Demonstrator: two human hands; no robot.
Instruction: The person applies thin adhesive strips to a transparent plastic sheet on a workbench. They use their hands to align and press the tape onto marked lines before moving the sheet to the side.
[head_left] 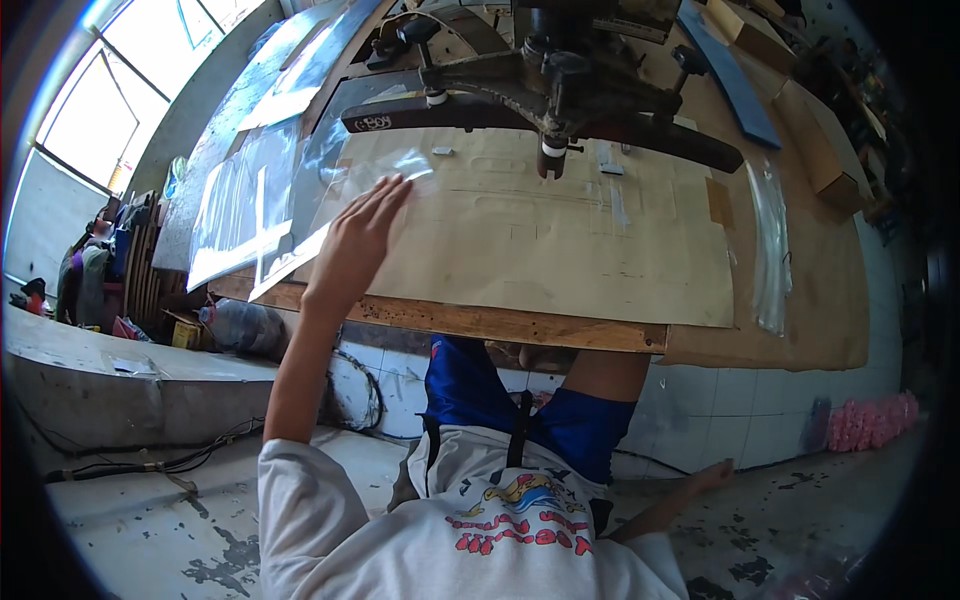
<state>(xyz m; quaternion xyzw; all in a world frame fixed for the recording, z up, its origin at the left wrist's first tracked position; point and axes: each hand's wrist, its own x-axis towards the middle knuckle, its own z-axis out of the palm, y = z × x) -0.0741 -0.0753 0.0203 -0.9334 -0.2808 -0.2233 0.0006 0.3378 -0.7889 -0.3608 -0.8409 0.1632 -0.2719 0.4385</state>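
My left hand (358, 238) reaches over the left part of a tan paper-covered board (560, 270), its fingers stretched out. Beneath its fingertips lies a thin clear plastic sheet (410, 165); the thumb is hidden. Lower right, beside my body, my right hand (713, 474) hangs away from the table, small in view, its fingers unclear. Two small grey blocks, one left (443, 151) and one right (611, 169), sit on the board. Above it stands a dark metal press arm with a long bar (640, 135).
Stacked clear plastic sheets (235, 215) lie at the table's left. On the right are a flat bundle of clear plastic (769, 250), a blue strip (730, 80) and a cardboard box (820, 145). A pink bundle (872, 422) lies on the floor.
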